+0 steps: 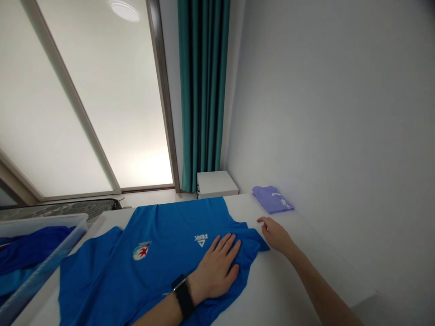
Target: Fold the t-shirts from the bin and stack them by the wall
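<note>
The left hand (217, 269) is spread palm-down on the blue PEAK T-shirt (170, 253), its grip released, the fingers reaching just beside the white PEAK logo (201, 239). The flat palm seems meant to steady or smooth the cloth, since the fabric around it is rumpled. The right hand (276, 234) is loosely curled just beyond the sleeve (254, 241) on that side, with no cloth visible in its grip; so close to the sleeve's edge, it looks placed to tend it.

The T-shirt lies front up across the worktop (288, 280), reaching the far edge, its logo upside down to the wearer, probably so that the collar end is nearer the body. A round badge (141, 250) sits left of the logo.

Farther out, a folded purple garment (272, 199) rests at the far right, beside the wall (322, 136) and apart from the T-shirt. On the left, a translucent plastic bin (76, 228) holding blue clothes (30, 246) would limit spreading the cloth that way, as the wall bounds the right. Past the far edge stand a white cabinet (217, 182) and a teal curtain (204, 95).
</note>
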Available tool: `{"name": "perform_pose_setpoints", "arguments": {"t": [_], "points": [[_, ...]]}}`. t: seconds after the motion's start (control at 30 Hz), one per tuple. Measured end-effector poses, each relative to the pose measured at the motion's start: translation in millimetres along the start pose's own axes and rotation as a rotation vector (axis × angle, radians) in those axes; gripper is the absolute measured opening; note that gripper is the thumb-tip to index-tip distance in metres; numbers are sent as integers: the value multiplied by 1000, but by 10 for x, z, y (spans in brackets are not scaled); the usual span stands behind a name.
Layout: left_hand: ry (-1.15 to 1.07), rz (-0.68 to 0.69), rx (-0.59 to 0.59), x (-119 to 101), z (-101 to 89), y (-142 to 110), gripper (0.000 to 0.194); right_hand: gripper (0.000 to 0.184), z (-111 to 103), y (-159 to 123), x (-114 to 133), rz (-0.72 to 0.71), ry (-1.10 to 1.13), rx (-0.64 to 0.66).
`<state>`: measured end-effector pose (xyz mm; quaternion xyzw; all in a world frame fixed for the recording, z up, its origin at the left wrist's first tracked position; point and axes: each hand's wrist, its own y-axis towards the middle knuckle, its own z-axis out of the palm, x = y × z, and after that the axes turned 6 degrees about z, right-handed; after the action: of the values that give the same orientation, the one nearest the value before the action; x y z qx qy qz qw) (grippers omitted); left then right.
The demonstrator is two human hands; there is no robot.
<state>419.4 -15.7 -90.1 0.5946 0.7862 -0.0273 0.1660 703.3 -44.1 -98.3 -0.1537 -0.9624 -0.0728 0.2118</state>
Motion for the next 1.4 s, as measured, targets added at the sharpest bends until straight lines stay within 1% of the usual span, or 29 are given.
{"name": "perform_pose_setpoints", "arguments": {"t": [0.1, 0.23, 0.37, 0.4, 0.53, 0.67, 0.8, 0.93, 1.03, 1.1, 1.17, 1.3, 1.4], "points": [[33, -17, -42, -43, 21, 16, 61, 32, 107, 167, 192, -8, -65, 0], [71, -26, -47, -12, 162, 1, 69, 21, 252, 321, 407, 3, -158, 25], [81, -18, -58, 29, 223, -15, 71, 8, 258, 398, 533, -22, -190, 82], [79, -19, -57, 28, 219, -15, 71, 9, 241, 422, 556, -22, -186, 88], [48, -20, -45, 1, 171, -13, 70, 21, 195, 523, 639, -3, -167, 66], [29, -21, -37, -10, 153, -17, 68, 29, 271, 506, 678, 14, -215, 16], [36, -24, -36, -3, 173, -20, 68, 32, 353, 411, 650, 67, -280, -14], [30, -25, -46, -21, 157, -12, 67, 38, 296, 339, 542, 129, -290, -34], [-15, -44, -29, -36, 95, -7, 66, 35, 216, 258, 419, 77, -252, -5], [-51, -81, -14, -23, 50, -7, 66, 33, 185, 170, 337, 11, -216, 14], [-74, -129, -12, 17, 19, -5, 66, 35, 181, 62, 266, -37, -181, 17], [-55, -216, -21, 150, 6, 22, 65, 40, 211, -127, 173, -60, -118, 12], [-7, -206, -16, 249, 4, 57, 64, 42, 204, -180, 150, -42, -21, 10]]}}
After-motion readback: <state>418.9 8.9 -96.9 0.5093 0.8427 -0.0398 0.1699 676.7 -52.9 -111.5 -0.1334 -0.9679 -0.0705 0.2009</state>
